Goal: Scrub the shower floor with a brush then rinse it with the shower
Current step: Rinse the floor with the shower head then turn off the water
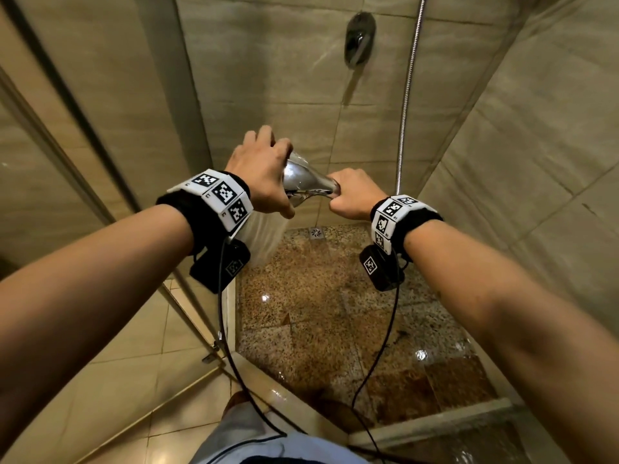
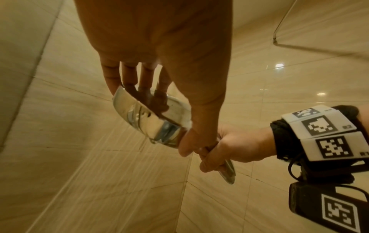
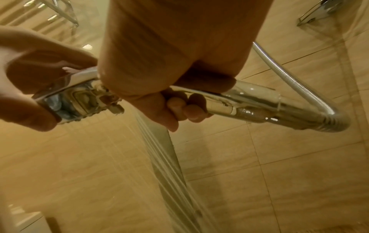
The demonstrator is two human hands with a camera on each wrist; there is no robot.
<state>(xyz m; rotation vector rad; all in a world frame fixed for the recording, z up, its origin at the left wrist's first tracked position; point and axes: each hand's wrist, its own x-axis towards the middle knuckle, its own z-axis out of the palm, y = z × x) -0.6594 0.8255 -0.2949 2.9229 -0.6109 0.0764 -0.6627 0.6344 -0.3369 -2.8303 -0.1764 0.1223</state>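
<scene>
A chrome shower head (image 1: 303,182) is held over the shower floor (image 1: 318,313) by both hands. My left hand (image 1: 264,172) wraps over its wide spray end, fingers across the back (image 2: 137,88) and thumb by the neck. My right hand (image 1: 351,195) grips the handle in a fist (image 3: 179,107). Water (image 1: 264,236) sprays down and to the left from the shower head (image 3: 79,102). The speckled brown stone floor is wet and shiny. No brush is in view.
A metal hose (image 1: 407,95) runs up the back wall from the handle (image 3: 289,78). The mixer valve (image 1: 359,38) sits high on the tiled wall. A drain (image 1: 316,233) lies at the far floor edge. A glass door (image 1: 100,162) stands left, a low threshold (image 1: 435,423) in front.
</scene>
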